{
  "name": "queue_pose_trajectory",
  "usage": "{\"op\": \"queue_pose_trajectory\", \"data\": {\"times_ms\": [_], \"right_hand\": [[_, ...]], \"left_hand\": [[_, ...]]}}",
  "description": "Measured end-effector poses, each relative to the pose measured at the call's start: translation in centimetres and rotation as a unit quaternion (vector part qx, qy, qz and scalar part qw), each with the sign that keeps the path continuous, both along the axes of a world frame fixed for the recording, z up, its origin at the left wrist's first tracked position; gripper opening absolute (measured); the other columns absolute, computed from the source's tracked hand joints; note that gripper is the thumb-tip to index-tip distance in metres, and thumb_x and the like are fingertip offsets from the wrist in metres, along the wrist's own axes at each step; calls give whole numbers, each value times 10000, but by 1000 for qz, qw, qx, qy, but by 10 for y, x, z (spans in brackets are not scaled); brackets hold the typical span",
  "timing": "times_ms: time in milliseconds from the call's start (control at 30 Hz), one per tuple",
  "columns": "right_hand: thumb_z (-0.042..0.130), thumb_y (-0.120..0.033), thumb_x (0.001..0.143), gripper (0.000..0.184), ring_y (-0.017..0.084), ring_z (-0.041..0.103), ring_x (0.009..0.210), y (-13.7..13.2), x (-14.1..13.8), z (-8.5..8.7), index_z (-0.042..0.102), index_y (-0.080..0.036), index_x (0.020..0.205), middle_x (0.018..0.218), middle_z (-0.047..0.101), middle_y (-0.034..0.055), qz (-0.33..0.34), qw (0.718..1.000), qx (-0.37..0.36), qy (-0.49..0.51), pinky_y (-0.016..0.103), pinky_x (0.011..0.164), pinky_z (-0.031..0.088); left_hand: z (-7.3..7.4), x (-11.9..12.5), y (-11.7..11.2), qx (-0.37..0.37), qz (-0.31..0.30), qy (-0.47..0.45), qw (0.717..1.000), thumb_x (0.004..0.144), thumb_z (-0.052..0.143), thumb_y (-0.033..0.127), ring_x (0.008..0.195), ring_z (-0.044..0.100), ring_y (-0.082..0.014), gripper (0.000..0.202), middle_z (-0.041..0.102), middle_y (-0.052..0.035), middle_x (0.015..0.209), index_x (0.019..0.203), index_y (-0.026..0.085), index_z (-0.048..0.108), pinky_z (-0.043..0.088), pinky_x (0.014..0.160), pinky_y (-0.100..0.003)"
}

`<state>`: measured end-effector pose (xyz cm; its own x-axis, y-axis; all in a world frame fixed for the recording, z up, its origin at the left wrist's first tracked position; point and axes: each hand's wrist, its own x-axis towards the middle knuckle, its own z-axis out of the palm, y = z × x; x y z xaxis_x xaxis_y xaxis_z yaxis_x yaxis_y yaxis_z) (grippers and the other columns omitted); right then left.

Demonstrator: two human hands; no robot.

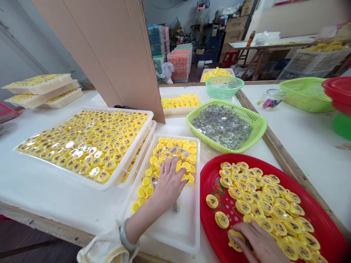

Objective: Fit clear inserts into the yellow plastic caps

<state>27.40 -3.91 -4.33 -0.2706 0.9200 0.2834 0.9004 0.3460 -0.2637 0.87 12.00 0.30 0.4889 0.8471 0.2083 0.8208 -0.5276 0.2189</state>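
Note:
My left hand [170, 179] reaches over a white plastic tray [183, 233] with its fingers spread, the fingertips at small round yellow cups [153, 159] and some clear shiny pieces among them. What lies under the palm is hidden. At the lower right, my right hand [259, 241] pinches a yellow round piece [235, 240] by its edge. It is over the near left part of a red oval tray [210, 219]. Many yellow round pieces with picture tops [257, 195] lie on that tray.
A green basket [259, 137] of clear and silvery pieces stands behind the trays. Wide trays filled with yellow pieces [90, 140] are stacked at left. A cardboard panel [117, 54] rises behind them. A wooden strip [276, 153] runs along the right. A jar [271, 98] stands beyond it.

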Motion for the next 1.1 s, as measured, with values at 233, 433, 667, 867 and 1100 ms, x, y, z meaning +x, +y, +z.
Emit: {"op": "queue_pose_trajectory", "data": {"times_ms": [233,433,667,867,1100], "right_hand": [[474,-307,927,180,194,693,722,7,-3,-5,650,-285,899,802,745,-12,23,995,82,-56,311,641,512],[439,-374,959,220,200,677,830,29,-12,19,600,-251,1043,920,724,18,-15,997,72,13,337,755,489],[617,-262,863,114,219,592,876,69,-97,37,604,-253,976,913,671,16,76,996,-32,-17,352,755,438],[651,-380,839,193,284,582,874,90,-149,24,644,-190,810,849,667,83,57,991,-68,-97,418,763,421],[623,-472,852,320,324,581,941,102,-165,4,652,-154,872,866,690,143,41,981,-89,-169,456,889,362]], "left_hand": [[-9,17,32,4,18,4,1000,854,644,296,1384,317,-389,251,405,-201,1469,1064,161,619,306,1077,-576],[-18,20,37,-28,17,-32,999,817,687,216,1393,292,-392,232,408,-207,1453,1027,140,624,264,1094,-577],[-1,8,31,-72,3,-128,989,802,720,319,1374,309,-339,231,461,-105,1407,968,202,610,298,1071,-539],[25,-18,10,-100,15,-219,971,830,674,286,1314,395,-286,218,523,-76,1348,993,231,541,303,1062,-513],[31,-42,-12,-154,51,-292,943,857,623,283,1053,591,-213,242,641,-54,1113,1060,218,509,457,905,-361]]}}
